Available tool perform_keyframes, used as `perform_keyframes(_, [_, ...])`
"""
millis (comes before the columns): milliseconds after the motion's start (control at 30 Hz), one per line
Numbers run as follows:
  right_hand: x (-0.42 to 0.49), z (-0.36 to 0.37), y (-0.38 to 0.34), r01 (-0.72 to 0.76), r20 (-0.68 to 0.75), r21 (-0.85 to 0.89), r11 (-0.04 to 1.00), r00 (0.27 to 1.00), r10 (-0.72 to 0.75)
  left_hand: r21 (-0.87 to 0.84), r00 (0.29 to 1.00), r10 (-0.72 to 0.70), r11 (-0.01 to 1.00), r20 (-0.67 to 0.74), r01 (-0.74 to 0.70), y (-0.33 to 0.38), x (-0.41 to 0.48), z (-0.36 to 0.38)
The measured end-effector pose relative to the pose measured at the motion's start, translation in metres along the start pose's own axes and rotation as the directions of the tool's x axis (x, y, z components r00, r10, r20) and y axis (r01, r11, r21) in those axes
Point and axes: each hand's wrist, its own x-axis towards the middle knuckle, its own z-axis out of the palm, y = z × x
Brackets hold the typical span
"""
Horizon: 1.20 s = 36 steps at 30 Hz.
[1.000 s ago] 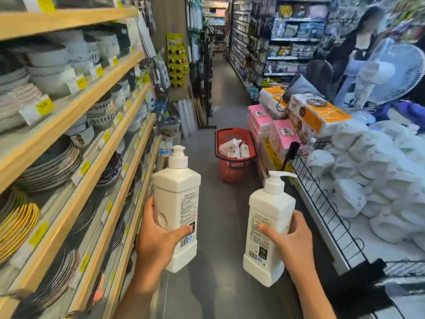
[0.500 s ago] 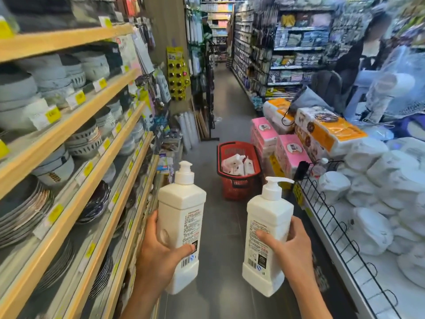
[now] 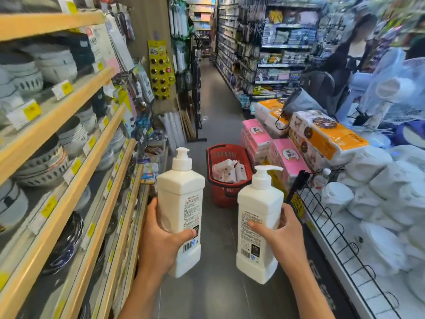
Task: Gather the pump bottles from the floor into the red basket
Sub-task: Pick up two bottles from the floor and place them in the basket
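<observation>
I carry two white pump bottles upright in front of me. My left hand [image 3: 158,245] grips the left bottle [image 3: 181,203] round its lower half, thumb across the label. My right hand [image 3: 280,240] grips the right bottle [image 3: 258,217] the same way. The red basket [image 3: 212,162] stands on the grey aisle floor straight ahead, beyond both bottles, and holds several white pump bottles [image 3: 226,171] lying inside.
Wooden shelves [image 3: 76,148] of bowls and plates line the left. On the right, a wire-edged bin [image 3: 326,217] holds white wrapped packs, with pink and orange tissue packs [image 3: 285,157] stacked beside the basket. A person [image 3: 354,56] and a fan stand far right.
The basket has drawn nearer and sits lower in view as I walk down the aisle. Both hands keep the same grip on their bottles.
</observation>
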Motion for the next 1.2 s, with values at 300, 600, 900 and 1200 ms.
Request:
perform_keyframes(300, [0.074,0.038,0.001,-0.025,0.018,-0.042,0.999,1.0,0.025,0.005,1.0,-0.016,1.0,-0.005,0.016,0.0,0.088,0.015])
perform_keyframes(600, [0.187,0.077,0.006,-0.013,0.051,-0.006,1.0,0.999,0.013,0.043,0.998,-0.016,0.999,-0.06,0.019,0.007,0.172,0.041])
perform_keyframes(900, [0.278,0.124,-0.001,-0.009,0.109,-0.004,1.0,0.994,0.01,0.059,0.994,-0.053,0.997,-0.099,0.059,0.014,0.244,0.053])
perform_keyframes(1200, [0.356,0.18,-0.011,0.01,0.137,-0.057,0.998,0.991,-0.002,-0.006,0.996,-0.039,0.999,-0.086,0.039,0.005,0.355,0.055])
